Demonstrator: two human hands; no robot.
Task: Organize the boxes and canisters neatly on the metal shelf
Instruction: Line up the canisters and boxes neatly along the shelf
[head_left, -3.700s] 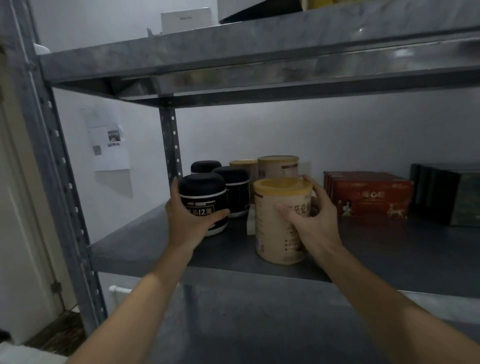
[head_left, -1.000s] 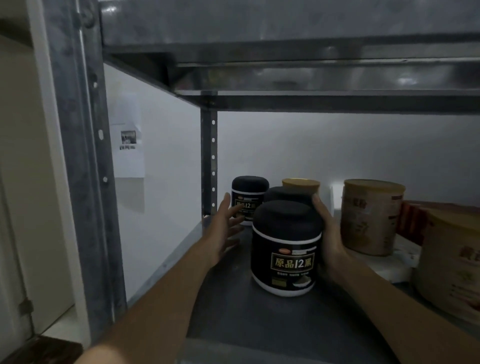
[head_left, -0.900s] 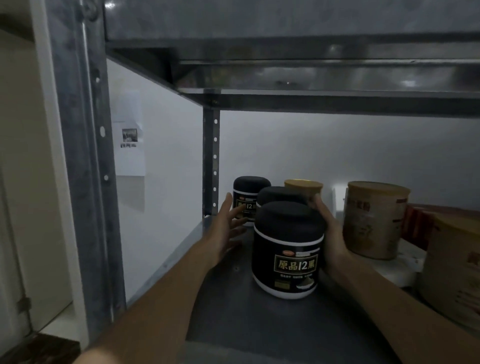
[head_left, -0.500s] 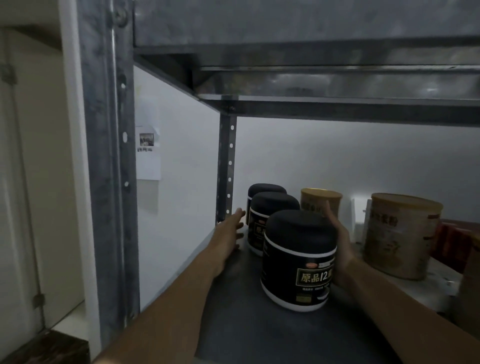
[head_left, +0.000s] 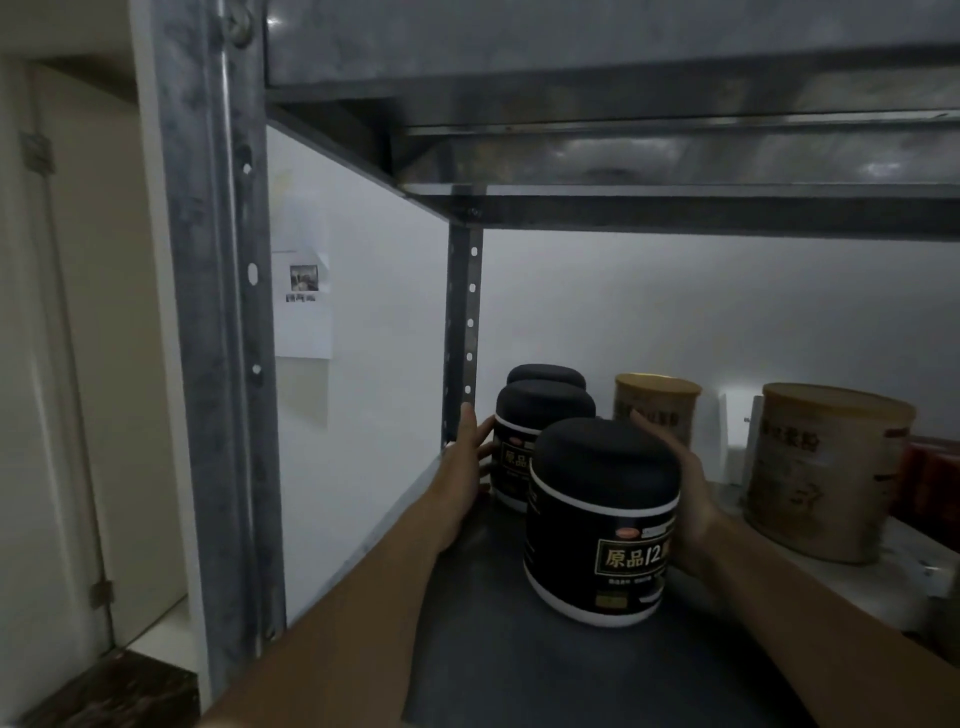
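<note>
The right hand (head_left: 685, 499) lies curved around the right wall of the front black canister (head_left: 602, 519), which stands on the metal shelf (head_left: 519, 649); its thumb is hidden. A few seconds ago this hand held a tan canister, and the black ones stood in a loose group. Just left of this grip and a little farther in, the left hand (head_left: 462, 467) now has straight fingers against the middle black canister (head_left: 540, 426), where a second ago they were spread and loose. Behind it stands the rear black canister (head_left: 545, 373). So the three now make nearly one row (I judge this group almost finished). The big tan canister (head_left: 826, 473), right of the grip, probably comes next.
</note>
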